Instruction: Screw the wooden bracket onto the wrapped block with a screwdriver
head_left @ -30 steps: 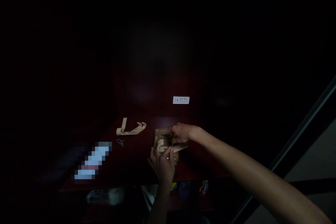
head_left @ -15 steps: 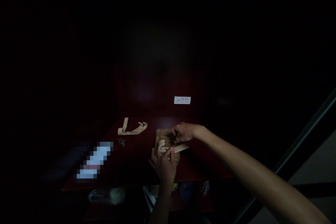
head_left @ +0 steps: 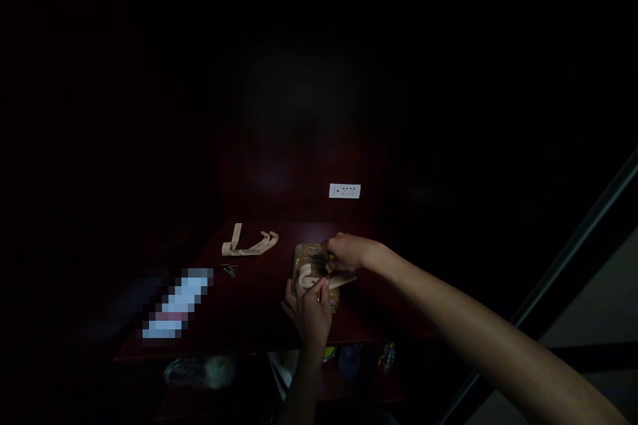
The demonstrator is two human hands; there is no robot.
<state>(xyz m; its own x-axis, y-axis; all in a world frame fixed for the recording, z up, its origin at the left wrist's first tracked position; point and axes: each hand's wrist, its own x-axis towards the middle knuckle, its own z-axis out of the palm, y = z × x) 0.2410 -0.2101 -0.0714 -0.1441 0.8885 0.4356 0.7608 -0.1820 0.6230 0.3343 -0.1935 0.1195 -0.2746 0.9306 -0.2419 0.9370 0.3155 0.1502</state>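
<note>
Along the left edge of the table [head_left: 264, 312], a pale pixelated patch [head_left: 182, 302], impossible to make out. Further right, well back from the front edge, a small loose scatter of thin metal pieces [head_left: 229, 270], either nails or screws; too small to tell. Just behind, towards the back left corner, bent pale strips [head_left: 252, 252] with curled ends, lying untouched and apart from the metal pieces. Right of the table's middle, between front and back edges, a worn brown block [head_left: 312, 254], and across it a curled strip [head_left: 304, 277], curl to the left and straight end reaching past the block's right side. Held steady there by the left hand [head_left: 315, 319], fingertips drawn together near the strip's middle. From the right, a right hand [head_left: 347, 250] closed around a small yellow object [head_left: 331, 264], probably a tool handle, close to those fingertips. Judging by this, under way on the curled strip, not finished; the bent strips to the left out of use for now, the metal pieces beside them loose and unfixed. Impossible to tell how deep anything sits in the curled strip.
</note>
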